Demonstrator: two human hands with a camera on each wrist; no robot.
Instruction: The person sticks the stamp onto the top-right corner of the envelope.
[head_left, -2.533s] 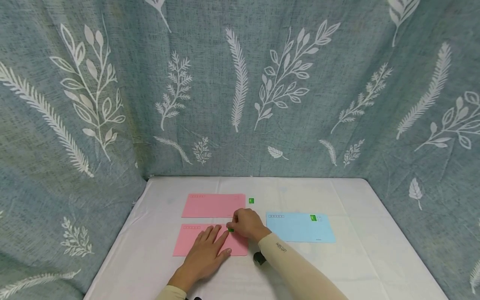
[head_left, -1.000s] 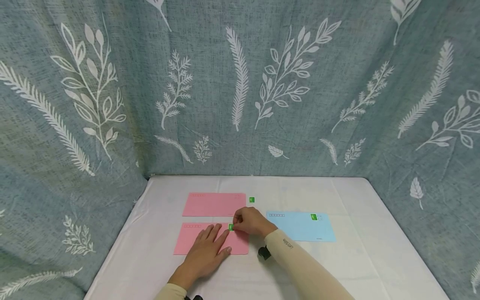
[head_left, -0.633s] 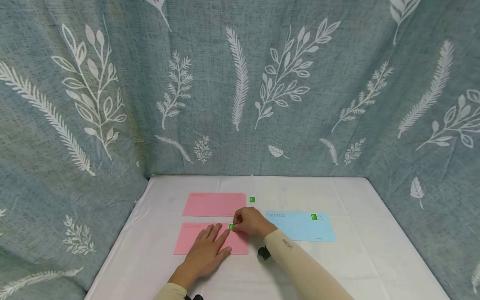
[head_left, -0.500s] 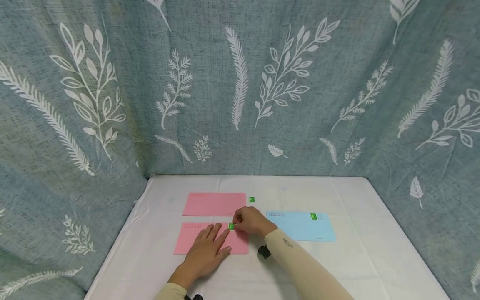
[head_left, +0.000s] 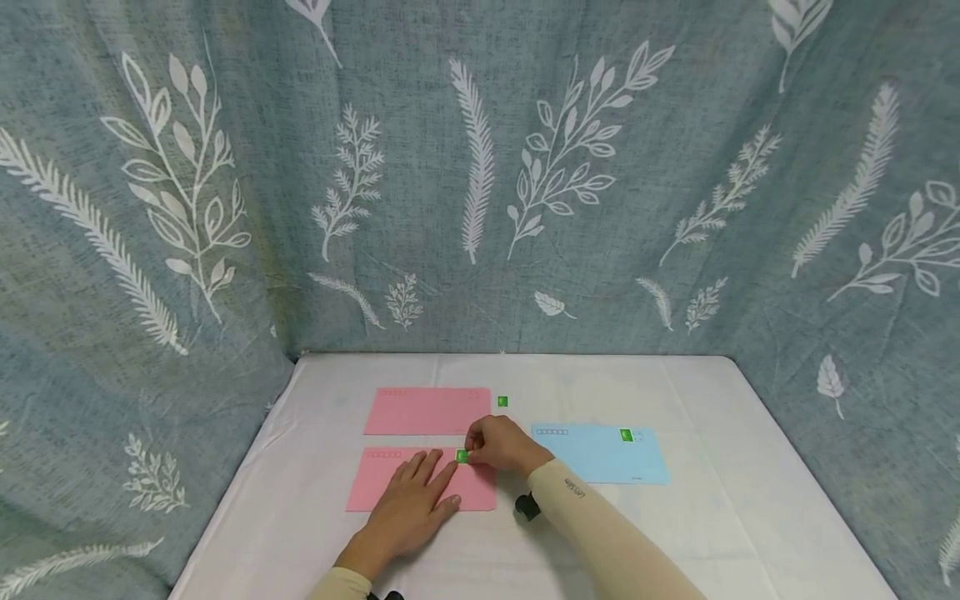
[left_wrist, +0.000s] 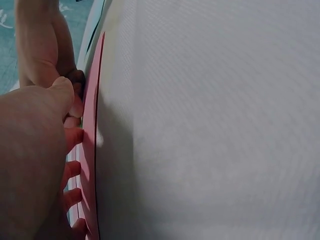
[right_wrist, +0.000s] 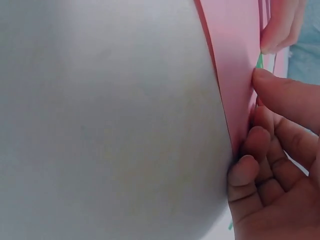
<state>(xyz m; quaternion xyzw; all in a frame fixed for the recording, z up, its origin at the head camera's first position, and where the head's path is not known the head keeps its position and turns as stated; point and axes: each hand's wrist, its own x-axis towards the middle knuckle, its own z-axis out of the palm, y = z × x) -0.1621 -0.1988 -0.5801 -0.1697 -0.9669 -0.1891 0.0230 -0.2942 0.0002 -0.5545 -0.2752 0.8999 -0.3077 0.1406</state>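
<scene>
A small green stamp (head_left: 462, 456) lies at the upper right of the near pink envelope (head_left: 478, 492). My left hand (head_left: 408, 508) rests flat on this envelope, fingers spread, with the index fingertip right at the stamp's lower left corner. From the right, my right hand (head_left: 501, 443) holds the stamp's edge: the fingers are curled and the thumb tip is on it. In the right wrist view the thumb (right_wrist: 280, 92) meets a thin green sliver of the stamp (right_wrist: 259, 61), and curled fingers sit along the pink envelope's edge.
Behind lies a second pink envelope (head_left: 427, 410), with another green stamp (head_left: 502, 402) on the cloth just right of it. To the right is a blue envelope (head_left: 592, 458) bearing a green stamp (head_left: 626, 435). A white cloth (head_left: 712, 533) covers the table; a patterned curtain (head_left: 420, 167) surrounds it.
Since the earliest frame my right hand has drawn back slightly to the right, uncovering the stamp on the near pink envelope. My left hand has stayed in place.
</scene>
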